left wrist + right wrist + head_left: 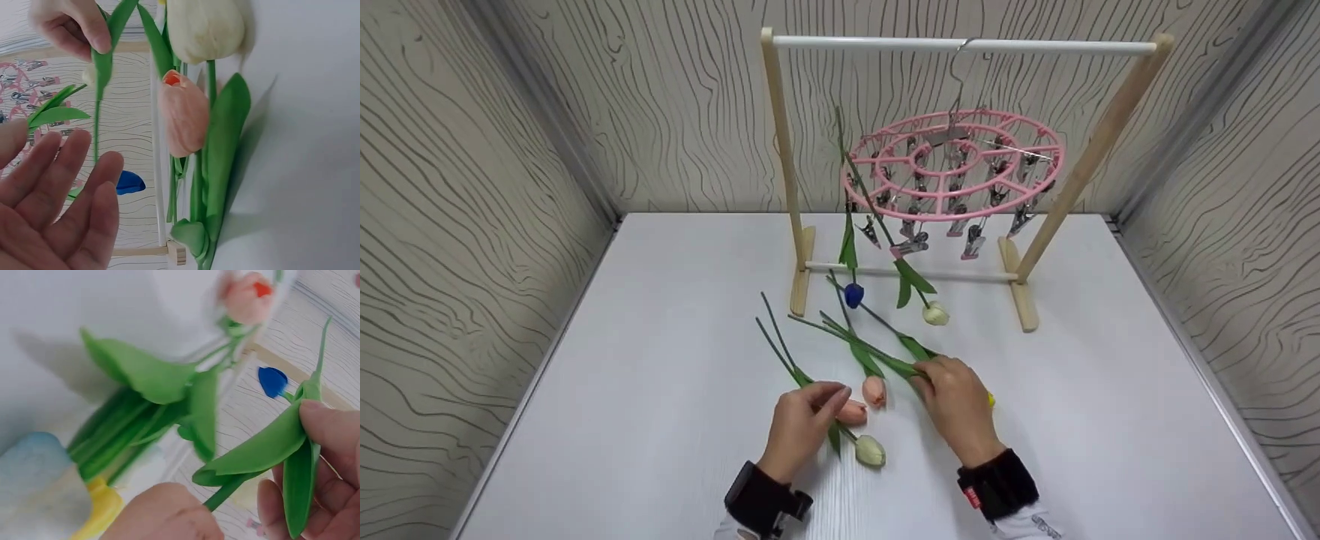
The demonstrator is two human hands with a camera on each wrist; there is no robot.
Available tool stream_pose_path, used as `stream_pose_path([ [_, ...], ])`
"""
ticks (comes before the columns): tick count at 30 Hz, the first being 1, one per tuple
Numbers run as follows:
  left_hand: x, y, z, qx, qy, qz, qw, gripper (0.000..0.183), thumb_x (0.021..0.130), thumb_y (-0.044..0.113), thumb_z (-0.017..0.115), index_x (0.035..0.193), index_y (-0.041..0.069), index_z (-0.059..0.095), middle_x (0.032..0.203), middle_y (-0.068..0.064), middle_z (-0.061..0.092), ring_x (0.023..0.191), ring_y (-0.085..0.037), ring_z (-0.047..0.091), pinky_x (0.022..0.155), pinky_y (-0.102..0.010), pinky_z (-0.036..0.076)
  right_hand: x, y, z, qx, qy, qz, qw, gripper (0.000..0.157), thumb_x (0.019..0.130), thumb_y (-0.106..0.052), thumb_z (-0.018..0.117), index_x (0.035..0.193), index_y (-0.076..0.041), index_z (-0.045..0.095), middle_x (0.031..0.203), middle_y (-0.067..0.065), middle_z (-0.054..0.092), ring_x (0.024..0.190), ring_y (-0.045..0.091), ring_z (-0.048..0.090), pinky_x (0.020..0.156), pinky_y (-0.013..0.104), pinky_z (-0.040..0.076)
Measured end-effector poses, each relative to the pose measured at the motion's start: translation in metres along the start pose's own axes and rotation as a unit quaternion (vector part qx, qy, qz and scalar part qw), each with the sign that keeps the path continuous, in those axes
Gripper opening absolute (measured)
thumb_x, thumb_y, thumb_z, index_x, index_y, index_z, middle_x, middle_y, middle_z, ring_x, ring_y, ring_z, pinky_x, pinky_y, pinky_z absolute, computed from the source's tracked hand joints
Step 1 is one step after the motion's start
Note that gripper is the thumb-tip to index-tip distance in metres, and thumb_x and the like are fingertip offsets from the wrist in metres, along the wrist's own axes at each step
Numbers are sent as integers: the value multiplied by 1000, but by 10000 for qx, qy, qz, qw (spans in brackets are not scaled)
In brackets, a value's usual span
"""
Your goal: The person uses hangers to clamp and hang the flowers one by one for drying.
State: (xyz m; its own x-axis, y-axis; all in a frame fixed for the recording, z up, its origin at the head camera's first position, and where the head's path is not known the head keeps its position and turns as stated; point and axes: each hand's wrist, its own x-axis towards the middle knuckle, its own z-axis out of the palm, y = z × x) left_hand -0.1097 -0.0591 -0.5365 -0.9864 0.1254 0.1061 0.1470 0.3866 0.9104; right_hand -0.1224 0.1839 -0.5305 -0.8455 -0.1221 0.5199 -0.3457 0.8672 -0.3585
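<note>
My right hand (958,401) pinches a tulip by its green leaves (253,444); the thumb lies over the joint of leaf and stem. Its bloom is hidden by the hand. Beside that hand lies a yellow tulip (107,506), its bloom partly covered in the head view. My left hand (62,208) is held with fingers loosely spread, holding nothing, close by the held tulip's stem (96,126). Below it on the table lie a pink tulip (852,412) and a white tulip (870,451). Another pink tulip (874,391) lies between the hands.
Behind the flowers stands a wooden rack (784,150) with a white top bar (885,43). From it hangs a pink round clip hanger (941,195) with several metal clips. A blue tulip (853,295) and a white-bloomed tulip (936,313) hang blooms-down from it.
</note>
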Motion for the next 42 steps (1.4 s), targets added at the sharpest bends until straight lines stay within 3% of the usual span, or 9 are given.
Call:
stream_pose_path([
  [7, 2, 12, -3, -728, 132, 131, 9972, 27, 113, 17, 80, 131, -4, 85, 118, -20, 90, 102, -24, 86, 85, -19, 63, -8, -12, -27, 1068, 344, 115, 9936, 19, 91, 4, 96, 108, -2, 89, 103, 12, 87, 95, 34, 84, 82, 47, 72],
  [10, 3, 20, -5, -1202, 104, 106, 9926, 33, 113, 13, 80, 139, -8, 80, 125, -24, 88, 112, -26, 86, 92, -18, 64, -12, -20, -35, 1637, 167, 331, 9858, 18, 92, 1, 96, 108, -5, 90, 106, 8, 88, 95, 30, 85, 82, 37, 72],
  [16, 3, 38, -11, -1915, -44, 357, 9808, 29, 111, 5, 79, 136, -11, 79, 128, -30, 85, 117, -13, 85, 102, -18, 64, -23, -28, -41, 2359, -316, 647, 9691, 18, 94, 0, 95, 107, -10, 90, 105, 1, 87, 92, 8, 79, 78, 19, 66],
  [22, 1, 47, -13, -1912, -116, 387, 9807, 24, 108, 5, 82, 128, -9, 83, 121, -27, 88, 110, -8, 86, 102, -21, 66, -27, -24, -42, 2608, -631, 523, 9619, 14, 99, -1, 92, 111, -7, 89, 104, 3, 86, 92, 2, 75, 78, 20, 66],
  [29, 4, 53, -13, -1946, -78, 607, 9790, 22, 106, 1, 84, 124, -10, 83, 116, -34, 85, 101, -4, 85, 96, -22, 69, -28, -21, -44, 2727, -946, 467, 9563, 14, 103, -3, 89, 117, -4, 88, 108, 7, 85, 94, 0, 74, 77, 22, 66],
  [35, 11, 63, -11, -1585, -4, 899, 9833, 15, 105, 6, 87, 115, -4, 85, 104, -24, 89, 94, -9, 85, 96, -23, 66, -25, -21, -44, 2684, -1074, 697, 9548, 18, 100, -4, 92, 118, -4, 89, 112, 9, 87, 96, 4, 75, 83, 23, 65],
  [42, 20, 72, -6, -1202, 35, 1455, 9820, 10, 103, 6, 89, 109, -2, 87, 101, -20, 89, 90, -16, 85, 90, -24, 66, -23, -22, -46, 2822, -1151, 984, 9473, 17, 100, -3, 92, 117, -2, 88, 107, 9, 87, 93, 2, 74, 81, 21, 63],
])
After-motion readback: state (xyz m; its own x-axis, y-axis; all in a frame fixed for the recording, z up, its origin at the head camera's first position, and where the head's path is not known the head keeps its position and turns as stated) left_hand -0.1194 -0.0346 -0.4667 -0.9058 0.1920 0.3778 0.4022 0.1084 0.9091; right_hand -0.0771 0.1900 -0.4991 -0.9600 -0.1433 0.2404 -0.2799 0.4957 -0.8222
